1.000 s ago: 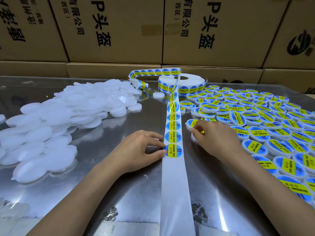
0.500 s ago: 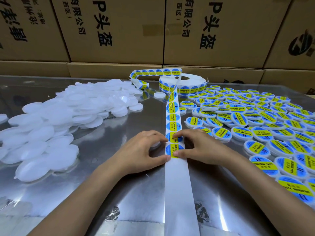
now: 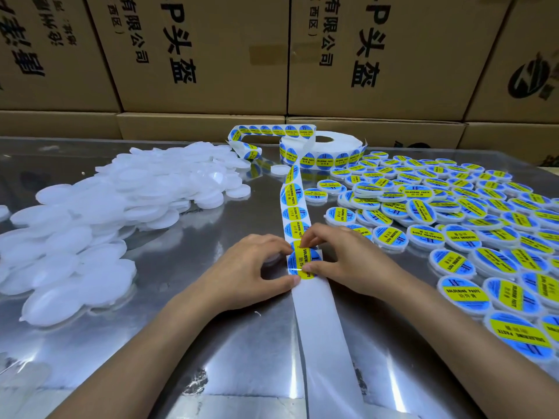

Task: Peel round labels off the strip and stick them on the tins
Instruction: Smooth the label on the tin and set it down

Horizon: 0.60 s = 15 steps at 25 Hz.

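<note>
At frame centre the right hand (image 3: 341, 261) pinches a round label (image 3: 304, 263), now lifted partly off the strip (image 3: 314, 322); half a second ago that label lay flat. The left hand (image 3: 245, 272) curls beside it, thumb pressing the strip edge, apparently over a white tin. Peeling is likely almost done; sticking comes next. A second ago the right hand was among the labelled tins (image 3: 453, 213) at right. Unlabelled tins (image 3: 121, 201) lie at left on the surface (image 3: 242, 358).

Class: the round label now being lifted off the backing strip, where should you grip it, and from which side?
Pinch the label at its rim, coming from the right as the right hand does. It is thin and flat, so only a lifted edge offers purchase, while the left hand steadies the strip.
</note>
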Motion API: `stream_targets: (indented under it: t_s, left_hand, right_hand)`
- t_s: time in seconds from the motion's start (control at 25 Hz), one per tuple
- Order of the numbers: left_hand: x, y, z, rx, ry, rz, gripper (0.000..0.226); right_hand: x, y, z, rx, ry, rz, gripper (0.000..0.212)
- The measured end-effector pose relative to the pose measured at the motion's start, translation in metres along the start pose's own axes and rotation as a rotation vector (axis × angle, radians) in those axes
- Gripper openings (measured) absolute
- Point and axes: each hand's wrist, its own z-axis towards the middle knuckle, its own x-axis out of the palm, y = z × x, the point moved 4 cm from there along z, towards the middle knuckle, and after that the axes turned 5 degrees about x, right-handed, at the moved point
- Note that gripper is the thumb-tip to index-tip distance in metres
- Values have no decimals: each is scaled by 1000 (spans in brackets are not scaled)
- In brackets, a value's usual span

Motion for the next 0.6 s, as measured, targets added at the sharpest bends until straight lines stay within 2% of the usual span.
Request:
stream_targets:
  t_s: [0.24,0.44,0.6]
  left_hand:
    - [-4,-6,0,53,26,11,40]
    - [-5,-6,0,63,51,43,47]
    - [-4,-4,0,53,82,62,52]
  right_hand:
    - [-3,6,-2,-17,-41,55,19]
    - [-7,7,-1,34,-105,248,36]
    - [-5,8,1,69,-51,465,31]
